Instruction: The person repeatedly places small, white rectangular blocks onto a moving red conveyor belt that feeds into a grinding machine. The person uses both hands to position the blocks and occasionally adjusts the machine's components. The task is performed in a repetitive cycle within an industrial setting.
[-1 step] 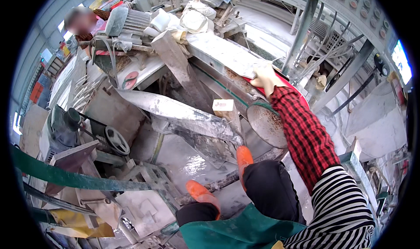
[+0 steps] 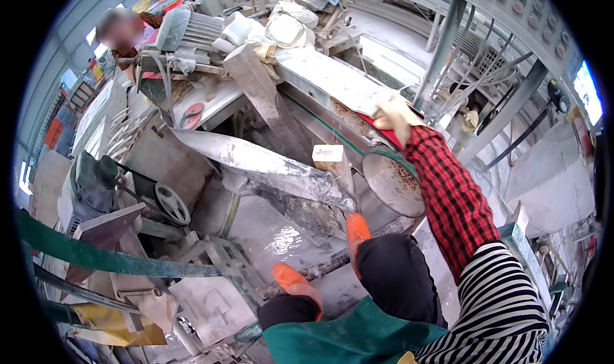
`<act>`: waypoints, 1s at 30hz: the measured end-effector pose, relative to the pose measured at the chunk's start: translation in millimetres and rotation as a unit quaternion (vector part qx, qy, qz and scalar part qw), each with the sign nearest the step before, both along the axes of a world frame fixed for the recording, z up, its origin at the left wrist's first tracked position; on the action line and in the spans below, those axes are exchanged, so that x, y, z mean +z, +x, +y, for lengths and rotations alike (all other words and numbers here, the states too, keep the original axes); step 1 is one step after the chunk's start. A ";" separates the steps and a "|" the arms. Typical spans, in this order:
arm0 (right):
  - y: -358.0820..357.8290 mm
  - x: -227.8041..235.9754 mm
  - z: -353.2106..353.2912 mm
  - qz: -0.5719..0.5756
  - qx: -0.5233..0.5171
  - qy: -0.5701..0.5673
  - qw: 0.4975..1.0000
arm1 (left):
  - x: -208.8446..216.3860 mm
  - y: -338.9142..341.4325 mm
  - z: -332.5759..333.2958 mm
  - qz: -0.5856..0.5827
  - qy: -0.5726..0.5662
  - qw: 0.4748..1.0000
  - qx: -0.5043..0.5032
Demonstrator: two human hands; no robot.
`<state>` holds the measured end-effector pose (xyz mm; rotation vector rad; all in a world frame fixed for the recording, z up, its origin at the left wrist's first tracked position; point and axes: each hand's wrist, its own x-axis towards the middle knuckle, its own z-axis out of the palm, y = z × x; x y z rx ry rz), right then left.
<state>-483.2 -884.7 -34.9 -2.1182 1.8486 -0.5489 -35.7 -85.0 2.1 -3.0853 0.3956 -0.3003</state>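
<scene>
My right hand [image 2: 395, 116], in a red-and-black checked sleeve, reaches to the near end of a long, pale, dust-covered surface [image 2: 329, 76]. Its fingers are curled at that end, and what they close on is hidden. A flat red piece [image 2: 382, 131] shows just under the hand and beside the wrist; I cannot tell whether the fingers grip it. Below the forearm is a round, rust-spotted metal disc [image 2: 391, 184]. A pale rectangular block [image 2: 328, 153] stands left of the disc. My left hand is out of view.
At upper right is a control panel [image 2: 518, 6] with buttons, above hanging cables. A belt-driven wheel [image 2: 171, 204] and motor stand at left. A whitish sheet-like piece [image 2: 249, 156] crosses before my orange boots [image 2: 297, 281]. The floor is wet. Another person [image 2: 125, 38] is at far left.
My right hand and forearm have shifted slightly to the right. Less of the red piece shows beside the forearm, and more of the round disc is uncovered.
</scene>
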 end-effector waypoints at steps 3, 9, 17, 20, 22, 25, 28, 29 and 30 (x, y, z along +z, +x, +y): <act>-3.0 18.2 25.8 -0.420 -0.164 0.041 0.892 | -3.6 -5.6 4.3 0.000 -0.014 1.000 0.005; 0.3 -22.3 5.6 0.002 0.136 -0.222 0.965 | -13.2 2.8 60.8 -0.021 -0.073 0.996 0.045; 82.8 -14.6 87.6 -0.575 0.207 0.166 0.774 | -13.5 16.4 41.2 -0.164 -0.047 0.985 0.001; 157.0 0.7 171.5 -0.523 0.250 0.313 0.752 | -18.1 -5.6 65.5 -0.180 -0.042 0.982 0.042; 168.6 -36.9 166.5 -0.469 0.220 0.324 0.792 | -20.7 -11.4 57.2 -0.189 -0.050 0.980 0.039; 170.4 -87.3 168.1 -0.222 0.271 0.329 0.877 | -18.9 -17.9 53.6 -0.166 -0.046 0.984 0.050; 149.8 -124.5 145.7 0.007 0.442 0.110 0.890 | -25.7 -19.0 39.2 -0.158 -0.059 0.984 0.055; 168.6 -97.0 188.3 0.024 0.447 0.129 0.885 | -19.8 -24.2 46.4 -0.159 -0.043 0.984 0.067; 174.7 -71.9 212.1 0.045 0.443 0.141 0.884 | -16.6 -27.0 47.0 -0.158 -0.035 0.984 0.071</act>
